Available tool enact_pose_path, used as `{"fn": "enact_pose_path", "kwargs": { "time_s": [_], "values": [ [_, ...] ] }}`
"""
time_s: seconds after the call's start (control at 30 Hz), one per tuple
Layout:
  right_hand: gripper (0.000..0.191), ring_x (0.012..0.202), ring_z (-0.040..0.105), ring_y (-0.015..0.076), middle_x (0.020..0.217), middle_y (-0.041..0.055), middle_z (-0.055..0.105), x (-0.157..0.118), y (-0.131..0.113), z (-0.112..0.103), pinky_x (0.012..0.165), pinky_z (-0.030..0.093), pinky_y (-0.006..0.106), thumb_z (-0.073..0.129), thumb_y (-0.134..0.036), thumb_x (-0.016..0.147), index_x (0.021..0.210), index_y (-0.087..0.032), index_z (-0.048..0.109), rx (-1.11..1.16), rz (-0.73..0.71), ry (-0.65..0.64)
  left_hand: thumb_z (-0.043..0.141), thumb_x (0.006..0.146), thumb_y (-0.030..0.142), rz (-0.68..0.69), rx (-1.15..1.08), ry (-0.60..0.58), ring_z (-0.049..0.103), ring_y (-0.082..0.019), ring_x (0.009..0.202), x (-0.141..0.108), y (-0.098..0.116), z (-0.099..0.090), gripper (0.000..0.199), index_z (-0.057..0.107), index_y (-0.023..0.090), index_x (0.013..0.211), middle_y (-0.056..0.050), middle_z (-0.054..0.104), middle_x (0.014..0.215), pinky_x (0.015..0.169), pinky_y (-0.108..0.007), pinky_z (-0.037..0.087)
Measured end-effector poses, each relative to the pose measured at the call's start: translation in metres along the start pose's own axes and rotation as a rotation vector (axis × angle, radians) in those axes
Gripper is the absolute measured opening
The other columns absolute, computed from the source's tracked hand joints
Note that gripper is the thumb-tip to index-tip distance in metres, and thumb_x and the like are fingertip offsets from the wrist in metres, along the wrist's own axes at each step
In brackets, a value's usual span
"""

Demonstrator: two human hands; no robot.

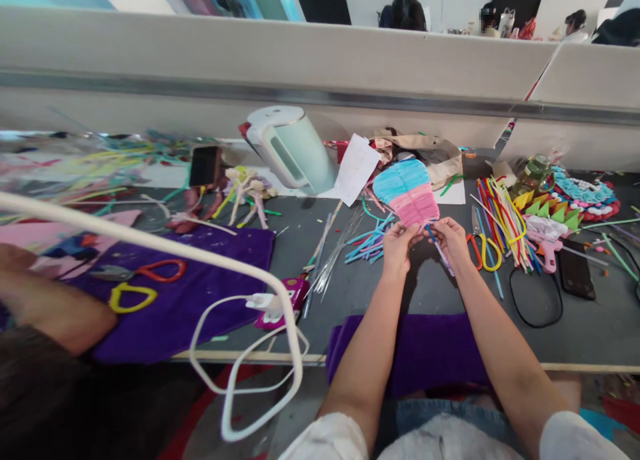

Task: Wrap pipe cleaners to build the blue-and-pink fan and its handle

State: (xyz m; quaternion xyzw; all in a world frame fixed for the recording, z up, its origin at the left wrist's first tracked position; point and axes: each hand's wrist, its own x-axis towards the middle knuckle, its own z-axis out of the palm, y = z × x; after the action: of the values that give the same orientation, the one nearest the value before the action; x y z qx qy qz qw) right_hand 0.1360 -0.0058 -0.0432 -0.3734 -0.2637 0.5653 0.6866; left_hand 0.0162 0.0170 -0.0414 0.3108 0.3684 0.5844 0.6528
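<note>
Two hands work at the lower edge of the blue-and-pink panel [407, 192], held up over the grey table [300, 223]. Your left hand [401, 243] pinches that edge between thumb and fingers; your right hand [450, 239] appears to pinch the blue-and-lilac stem [440, 248] beside it, the exact contact being too small to tell. Caution: uneven pull between your hands could skew the pink rows or loosen the stem. Sideways wrist travel could strike the scissors [483, 250]; the loose blue stems [367, 241] could snag the panel.
</note>
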Motion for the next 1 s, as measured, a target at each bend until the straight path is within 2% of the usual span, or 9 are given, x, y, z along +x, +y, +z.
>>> {"fn": "enact_pose_path", "kwargs": {
  "time_s": [0.27, 0.6, 0.8, 1.0],
  "values": [
    [0.020, 0.058, 0.063, 0.0106, 0.063, -0.0020, 0.066, 0.0007, -0.0007, -0.0017, 0.050, 0.049, 0.018, 0.077, -0.027, 0.065, 0.069, -0.018, 0.059, -0.044, -0.049, 0.059, 0.087, 0.050, 0.027, -0.032, -0.013, -0.001, 0.066, -0.013, 0.058, -0.0006, 0.0009, 0.0001, 0.034, 0.065, 0.014, 0.073, -0.002, 0.069, 0.066, 0.058, -0.022, 0.054],
    [0.022, 0.066, 0.062, 0.0120, 0.067, -0.0015, 0.063, -0.0056, -0.0028, 0.0040, 0.052, 0.046, 0.020, 0.072, -0.037, 0.072, 0.075, -0.018, 0.062, -0.247, -0.317, 0.131, 0.086, 0.052, 0.031, 0.032, 0.049, -0.004, 0.062, -0.012, 0.054, -0.0027, 0.0025, 0.0017, 0.034, 0.064, 0.014, 0.072, -0.001, 0.066, 0.062, 0.055, -0.024, 0.051],
    [0.028, 0.064, 0.061, 0.0125, 0.066, -0.0015, 0.063, -0.0061, -0.0047, 0.0033, 0.053, 0.047, 0.021, 0.072, -0.042, 0.072, 0.075, -0.018, 0.058, -0.308, -0.334, 0.149, 0.085, 0.054, 0.035, 0.058, 0.109, -0.079, 0.058, -0.010, 0.054, -0.0038, 0.0042, 0.0018, 0.037, 0.063, 0.015, 0.076, 0.001, 0.064, 0.064, 0.052, -0.022, 0.049],
    [0.027, 0.054, 0.054, 0.0093, 0.060, -0.0053, 0.056, -0.0055, -0.0071, 0.0028, 0.052, 0.043, 0.022, 0.070, -0.041, 0.071, 0.073, -0.019, 0.053, -0.339, -0.345, 0.157, 0.084, 0.055, 0.033, 0.049, 0.150, -0.173, 0.056, -0.010, 0.058, -0.0028, 0.0068, -0.0004, 0.039, 0.063, 0.016, 0.083, 0.000, 0.064, 0.070, 0.050, -0.021, 0.044]
  ]
}}
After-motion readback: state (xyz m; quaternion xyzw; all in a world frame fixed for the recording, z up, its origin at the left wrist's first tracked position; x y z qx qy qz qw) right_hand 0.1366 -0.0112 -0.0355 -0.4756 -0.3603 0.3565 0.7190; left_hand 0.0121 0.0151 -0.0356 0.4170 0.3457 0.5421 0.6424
